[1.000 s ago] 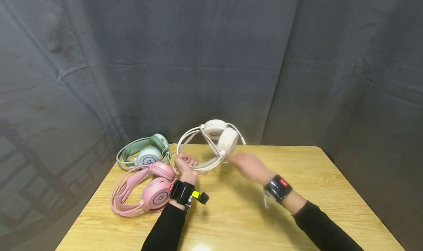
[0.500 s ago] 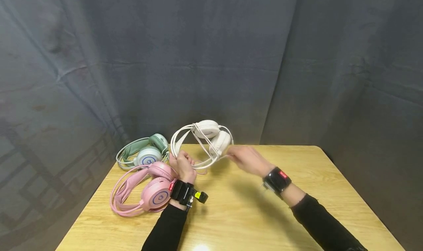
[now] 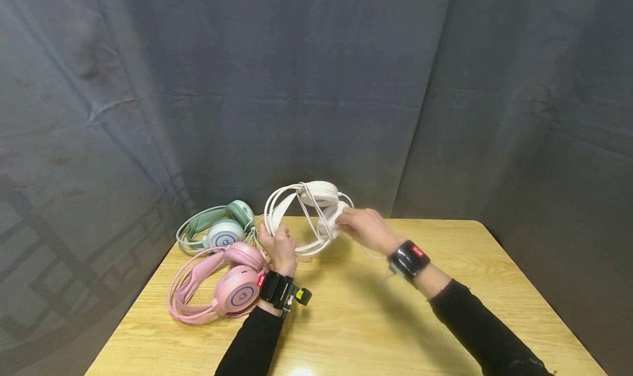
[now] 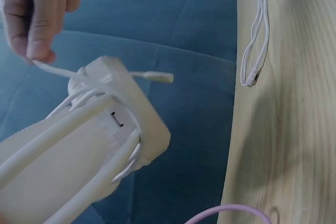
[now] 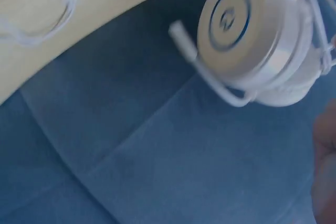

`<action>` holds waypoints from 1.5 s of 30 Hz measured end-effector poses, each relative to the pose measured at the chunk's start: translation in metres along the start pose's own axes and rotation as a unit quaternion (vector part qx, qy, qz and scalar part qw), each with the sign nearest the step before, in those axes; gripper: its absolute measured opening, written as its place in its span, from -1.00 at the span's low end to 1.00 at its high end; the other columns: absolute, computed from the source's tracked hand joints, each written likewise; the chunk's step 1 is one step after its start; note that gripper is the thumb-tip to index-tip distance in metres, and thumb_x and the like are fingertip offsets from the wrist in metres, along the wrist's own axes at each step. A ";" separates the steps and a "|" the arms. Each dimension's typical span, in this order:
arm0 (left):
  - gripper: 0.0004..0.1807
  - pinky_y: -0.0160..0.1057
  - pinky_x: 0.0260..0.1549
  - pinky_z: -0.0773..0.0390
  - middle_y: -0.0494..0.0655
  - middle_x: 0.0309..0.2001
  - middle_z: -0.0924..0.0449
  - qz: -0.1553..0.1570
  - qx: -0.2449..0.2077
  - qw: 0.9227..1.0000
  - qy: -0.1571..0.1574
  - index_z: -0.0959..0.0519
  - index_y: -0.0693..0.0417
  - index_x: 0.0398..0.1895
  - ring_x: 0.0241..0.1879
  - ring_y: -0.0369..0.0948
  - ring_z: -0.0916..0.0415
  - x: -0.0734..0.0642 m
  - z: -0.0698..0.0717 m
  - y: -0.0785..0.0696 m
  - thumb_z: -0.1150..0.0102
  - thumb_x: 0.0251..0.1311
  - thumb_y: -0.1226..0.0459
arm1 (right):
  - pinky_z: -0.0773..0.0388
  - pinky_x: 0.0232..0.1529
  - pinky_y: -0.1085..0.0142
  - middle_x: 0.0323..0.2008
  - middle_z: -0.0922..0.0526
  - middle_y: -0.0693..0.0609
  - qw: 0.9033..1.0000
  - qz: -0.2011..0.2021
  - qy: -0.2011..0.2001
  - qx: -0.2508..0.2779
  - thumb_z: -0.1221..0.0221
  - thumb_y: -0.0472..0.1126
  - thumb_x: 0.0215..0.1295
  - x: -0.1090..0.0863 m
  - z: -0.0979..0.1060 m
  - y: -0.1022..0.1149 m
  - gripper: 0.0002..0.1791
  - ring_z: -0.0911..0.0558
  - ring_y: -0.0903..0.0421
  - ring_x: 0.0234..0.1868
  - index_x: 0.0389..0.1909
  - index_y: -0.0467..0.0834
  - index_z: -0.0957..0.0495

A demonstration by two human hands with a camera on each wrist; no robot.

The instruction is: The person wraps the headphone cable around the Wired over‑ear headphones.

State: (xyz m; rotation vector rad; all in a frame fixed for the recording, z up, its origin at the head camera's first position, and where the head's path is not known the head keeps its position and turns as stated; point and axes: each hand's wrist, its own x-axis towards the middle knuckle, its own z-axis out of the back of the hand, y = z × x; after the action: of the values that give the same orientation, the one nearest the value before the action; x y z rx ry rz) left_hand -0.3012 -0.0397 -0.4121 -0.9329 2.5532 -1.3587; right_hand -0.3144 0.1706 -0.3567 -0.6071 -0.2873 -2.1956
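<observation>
Gripping the white headset [image 3: 320, 193], held up between both hands, by its headband [image 4: 63, 156] in the left hand [image 3: 280, 248]; pinching its cable [image 4: 68, 74] in the right hand [image 3: 365, 228]. Likely light and springy; best held by the headband, clear of the thin microphone boom [image 5: 206, 71].

A curtained-off recording booth, by the look of it: creased dark-grey fabric drapes [image 3: 277, 101] fill the left, top and right of the frame, enclosing a pale wood-grain tabletop [image 3: 435, 299] at the bottom, with black strap-on wrist devices [image 3: 409, 259] below centre; the building beyond cannot be told
</observation>
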 end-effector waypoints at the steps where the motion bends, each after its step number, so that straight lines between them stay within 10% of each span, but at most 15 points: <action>1: -0.72 -0.39 -0.93 -0.11 -0.21 -0.72 -0.21 -0.001 0.003 1.000 0.004 -0.29 0.14 -0.31 -0.86 -0.34 -0.10 0.000 0.000 0.001 0.13 -0.13 0.57 | -0.42 -0.55 0.50 -0.42 -0.60 0.19 1.000 -0.003 -0.005 -0.010 -0.36 -0.13 0.17 0.001 0.002 -0.004 -0.91 -0.48 0.31 -0.56 -0.34 -0.02 -0.67; 22: -0.75 -0.40 -0.87 -0.17 -0.20 -0.64 -0.24 0.016 0.113 0.991 0.069 -0.37 0.20 -0.33 -0.80 -0.32 -0.14 -0.004 0.002 0.008 0.07 -0.17 0.54 | -0.11 -0.72 0.45 -0.74 -0.31 0.21 0.985 -0.004 -0.120 -0.124 -0.36 0.22 0.00 0.006 0.016 -0.043 -0.56 -0.23 0.29 -0.71 -0.74 -0.01 -0.53; 38: -0.73 -0.37 -0.92 -0.01 -0.26 -0.79 -0.18 0.087 0.065 0.981 0.163 -0.26 0.10 -0.42 -0.87 -0.35 -0.02 0.007 0.009 0.005 0.18 -0.21 0.58 | -0.30 -0.46 0.39 -0.44 -0.42 0.13 0.993 0.052 -0.035 -0.100 -0.32 -0.12 0.23 0.020 0.031 -0.043 -0.90 -0.33 0.18 -0.41 -0.29 -0.04 -0.67; 45: -0.71 -0.37 -0.91 -0.06 -0.22 -0.78 -0.19 0.115 0.068 0.968 0.212 -0.28 0.07 -0.40 -0.86 -0.33 -0.05 0.011 0.012 0.005 0.16 -0.23 0.56 | -0.17 -0.46 0.29 -0.62 -0.34 0.11 0.982 0.039 -0.088 -0.162 -0.39 0.24 -0.11 0.028 0.036 -0.052 -0.54 -0.22 0.11 -0.50 -0.66 -0.07 -0.54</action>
State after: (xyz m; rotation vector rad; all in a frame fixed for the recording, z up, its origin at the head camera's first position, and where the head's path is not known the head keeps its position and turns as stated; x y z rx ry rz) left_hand -0.3078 -0.0520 -0.4207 -0.3323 2.6978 -1.7885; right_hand -0.3584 0.1998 -0.3109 -0.9773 0.0066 -2.1311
